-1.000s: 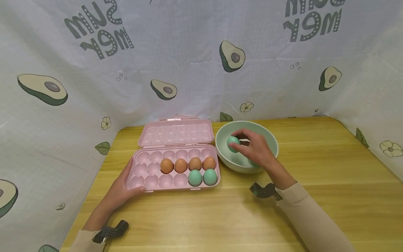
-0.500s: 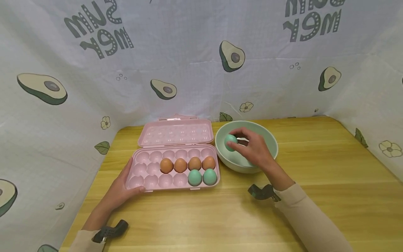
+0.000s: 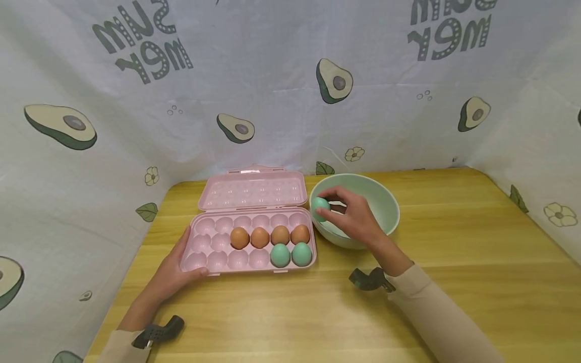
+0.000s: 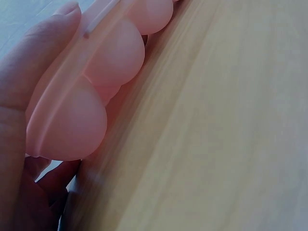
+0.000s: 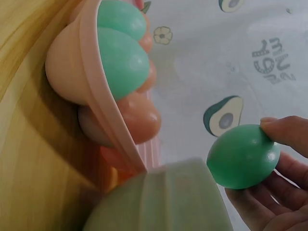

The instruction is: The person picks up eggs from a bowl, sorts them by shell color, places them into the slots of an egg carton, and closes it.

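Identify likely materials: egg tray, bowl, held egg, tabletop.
Egg tray: probably plastic, semi-gloss; thin moulded cups, highlights on lid.
Bowl: plastic or ceramic, can't tell; even pale green, matte walls.
Held egg: perhaps plastic or painted wood, satin; uniform green, bright highlight.
Tabletop: wood or laminate, low sheen; streaky grain.

Your left hand point(image 4: 12, 120) holds the pink tray point(image 4: 50, 101), thumb point(image 4: 41, 50) along its rim; the tray's rounded cups point(image 4: 118, 53) bulge beside the wood-grained table point(image 4: 207, 115), which fills the right side.
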The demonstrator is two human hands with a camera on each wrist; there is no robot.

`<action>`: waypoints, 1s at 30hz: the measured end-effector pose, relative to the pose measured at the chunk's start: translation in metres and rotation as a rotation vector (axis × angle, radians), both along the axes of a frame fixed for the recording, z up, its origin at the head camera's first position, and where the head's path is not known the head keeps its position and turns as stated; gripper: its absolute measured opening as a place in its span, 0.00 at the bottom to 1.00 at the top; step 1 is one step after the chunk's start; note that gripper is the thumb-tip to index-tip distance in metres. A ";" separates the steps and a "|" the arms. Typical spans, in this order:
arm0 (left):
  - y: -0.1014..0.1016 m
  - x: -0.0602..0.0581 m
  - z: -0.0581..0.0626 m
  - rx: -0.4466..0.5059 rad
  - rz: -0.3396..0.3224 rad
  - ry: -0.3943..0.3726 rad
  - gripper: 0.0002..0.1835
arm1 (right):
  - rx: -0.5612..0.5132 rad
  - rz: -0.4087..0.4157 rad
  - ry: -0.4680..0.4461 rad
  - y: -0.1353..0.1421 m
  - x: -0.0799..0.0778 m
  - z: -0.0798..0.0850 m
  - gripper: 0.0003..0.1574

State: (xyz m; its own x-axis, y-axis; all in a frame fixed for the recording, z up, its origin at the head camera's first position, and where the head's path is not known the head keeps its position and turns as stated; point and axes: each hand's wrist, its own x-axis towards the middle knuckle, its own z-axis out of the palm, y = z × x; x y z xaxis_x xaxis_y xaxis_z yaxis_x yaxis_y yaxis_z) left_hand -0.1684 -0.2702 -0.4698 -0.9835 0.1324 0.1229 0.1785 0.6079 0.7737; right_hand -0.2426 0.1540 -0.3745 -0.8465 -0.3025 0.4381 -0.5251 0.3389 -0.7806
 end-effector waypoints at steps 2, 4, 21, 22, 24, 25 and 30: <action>0.000 0.000 0.001 0.005 0.000 0.003 0.63 | -0.009 0.015 -0.007 -0.005 0.000 -0.001 0.19; 0.001 0.000 0.001 0.009 0.001 0.001 0.63 | -0.017 0.029 -0.011 -0.009 0.000 -0.001 0.19; 0.001 0.000 0.004 0.022 -0.003 0.005 0.63 | -0.056 0.080 -0.029 -0.035 -0.001 0.005 0.20; 0.001 0.000 0.004 0.022 -0.002 0.005 0.63 | -0.059 0.082 -0.034 -0.036 -0.001 0.005 0.20; 0.001 0.000 0.004 0.023 0.000 0.003 0.63 | -0.052 0.082 -0.041 -0.039 -0.001 0.006 0.20; 0.001 0.000 0.004 0.023 0.001 0.001 0.63 | -0.052 0.084 -0.044 -0.041 0.000 0.006 0.20; 0.002 0.000 0.004 0.017 0.005 -0.004 0.63 | -0.045 0.084 -0.044 -0.049 0.000 0.008 0.20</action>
State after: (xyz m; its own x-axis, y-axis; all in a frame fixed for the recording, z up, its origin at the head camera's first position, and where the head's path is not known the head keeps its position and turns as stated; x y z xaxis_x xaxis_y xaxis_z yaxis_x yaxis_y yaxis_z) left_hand -0.1683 -0.2685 -0.4657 -0.9847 0.1250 0.1216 0.1724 0.5953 0.7847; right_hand -0.2428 0.1055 -0.3668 -0.8379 -0.3539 0.4156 -0.5149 0.2594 -0.8171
